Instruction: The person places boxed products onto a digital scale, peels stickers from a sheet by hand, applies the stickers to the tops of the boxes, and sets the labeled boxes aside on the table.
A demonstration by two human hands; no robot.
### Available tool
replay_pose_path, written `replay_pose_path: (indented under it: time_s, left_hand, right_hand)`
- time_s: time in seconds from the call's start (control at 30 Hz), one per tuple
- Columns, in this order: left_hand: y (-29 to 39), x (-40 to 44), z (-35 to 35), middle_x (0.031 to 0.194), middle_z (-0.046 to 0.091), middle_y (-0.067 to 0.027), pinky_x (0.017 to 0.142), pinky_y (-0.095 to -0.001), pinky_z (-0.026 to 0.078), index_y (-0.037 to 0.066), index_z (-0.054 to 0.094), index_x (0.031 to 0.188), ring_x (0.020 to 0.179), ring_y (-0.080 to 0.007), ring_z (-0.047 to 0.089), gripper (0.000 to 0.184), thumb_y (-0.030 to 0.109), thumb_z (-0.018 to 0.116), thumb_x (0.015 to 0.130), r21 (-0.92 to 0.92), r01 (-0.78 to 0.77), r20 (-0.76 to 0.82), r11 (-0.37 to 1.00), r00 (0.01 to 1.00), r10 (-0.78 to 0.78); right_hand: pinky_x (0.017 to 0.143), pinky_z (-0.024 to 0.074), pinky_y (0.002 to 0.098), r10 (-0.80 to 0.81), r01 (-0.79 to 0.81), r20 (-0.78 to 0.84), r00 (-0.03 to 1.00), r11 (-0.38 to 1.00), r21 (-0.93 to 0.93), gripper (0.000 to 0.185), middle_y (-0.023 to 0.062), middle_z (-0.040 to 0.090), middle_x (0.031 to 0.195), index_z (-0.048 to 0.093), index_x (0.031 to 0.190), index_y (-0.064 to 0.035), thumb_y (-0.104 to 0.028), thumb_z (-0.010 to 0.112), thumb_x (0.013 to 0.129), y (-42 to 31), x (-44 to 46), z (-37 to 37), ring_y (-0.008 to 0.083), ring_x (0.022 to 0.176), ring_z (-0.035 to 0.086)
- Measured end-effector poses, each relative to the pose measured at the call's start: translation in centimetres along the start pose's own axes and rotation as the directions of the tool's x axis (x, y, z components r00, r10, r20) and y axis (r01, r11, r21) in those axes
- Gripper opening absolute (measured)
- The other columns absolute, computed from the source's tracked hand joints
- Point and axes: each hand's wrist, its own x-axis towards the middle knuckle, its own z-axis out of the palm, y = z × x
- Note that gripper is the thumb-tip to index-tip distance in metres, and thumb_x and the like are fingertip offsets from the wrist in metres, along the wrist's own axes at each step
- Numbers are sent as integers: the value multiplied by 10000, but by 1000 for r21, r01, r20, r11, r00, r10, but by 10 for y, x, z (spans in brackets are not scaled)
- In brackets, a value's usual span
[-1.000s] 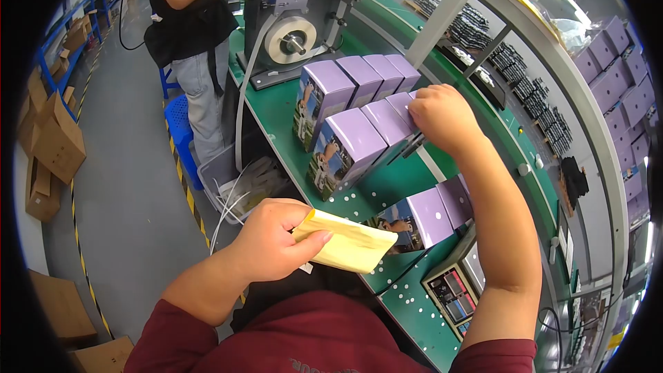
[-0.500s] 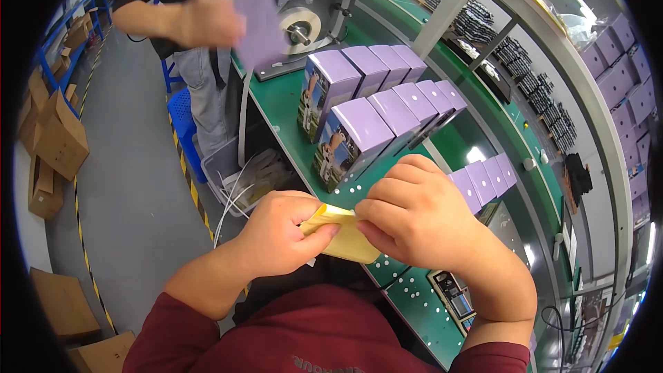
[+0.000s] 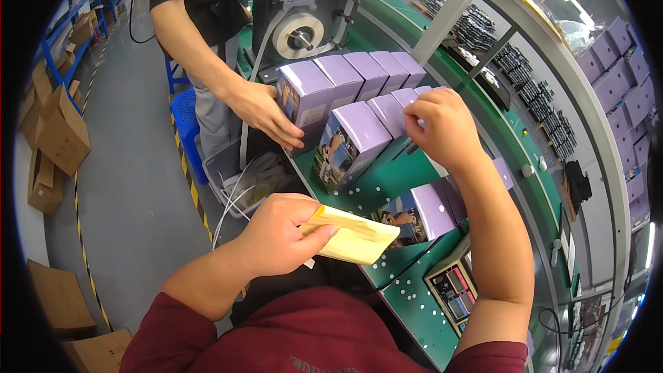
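My left hand [image 3: 280,235] grips a yellow sheet or pad [image 3: 356,236] in front of my body, thumb on top. Over the front row of purple boxes [image 3: 362,124] is my right hand [image 3: 442,124], its fingers bent together near the box tops; anything between the fingertips is too small to tell. Behind stands a second row of purple boxes [image 3: 331,72]. A co-worker's hand [image 3: 266,114] rests against the left end box of that row. Another purple box [image 3: 433,211] with a white dot on top stands nearer me, on the right, beneath my forearm.
A machine with a white roll [image 3: 298,36] stands at the table's far end. A device with a dark panel [image 3: 452,290] sits at the near right. White dots are scattered over the green table [image 3: 359,197]. Left of it are a grey bin [image 3: 228,166] and a blue stool [image 3: 184,124].
My right hand has left the yellow sheet and moved forward to the front row. The co-worker's hand has come down beside the rear row, where another box now stands at the left end.
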Motion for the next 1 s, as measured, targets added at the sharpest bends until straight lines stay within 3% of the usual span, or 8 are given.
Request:
replay_pose_path:
  time_s: [0.23,0.33,0.43,0.57,0.87,1.0]
  left_hand:
    - [3,0,-1,730,669,-144,595,-367,483,-14,736,878,636,-298,650,85,64,755,850,-33,8,-50,999,999,-10]
    - [1,-1,-5,735,671,-139,597,-366,483,-12,739,887,643,-292,652,83,61,753,850,-45,40,-54,998,998,-43]
    - [-2,0,-2,737,671,-132,597,-367,481,-7,744,899,649,-284,652,83,57,753,847,-35,26,-45,999,999,-28]
    - [5,5,4,741,673,-134,597,-368,482,-1,743,899,645,-291,650,79,53,755,842,-52,-12,-63,999,998,9]
    - [2,1,5,757,686,-150,597,-373,491,-4,735,879,649,-313,655,72,50,757,836,13,-10,-13,1000,1000,10]
    - [0,-5,5,773,697,-155,607,-367,504,1,738,875,663,-317,671,72,61,760,842,20,-13,3,1000,1000,12]
  right_hand:
    - [774,509,411,-29,27,174,984,1000,14,77,97,672,815,739,851,-50,-36,749,776,6,2,0,322,815,647]
    - [758,511,424,30,-50,98,995,977,209,129,108,670,819,744,896,-39,-44,771,770,-22,-15,-26,326,813,645]
    - [745,503,422,-42,8,83,996,924,383,158,93,669,818,742,902,-48,-45,788,751,-62,-25,-45,309,797,641]
    - [735,498,409,-111,51,116,987,900,432,165,71,671,819,740,878,-64,-37,800,727,-100,-30,-56,288,778,637]
    - [739,490,396,-157,89,119,980,891,445,160,42,654,798,723,828,-81,-8,790,702,-101,-36,-43,273,757,626]
    - [766,491,402,-99,80,38,994,935,346,155,53,662,799,727,823,-97,-10,782,707,-81,-24,-40,278,782,631]
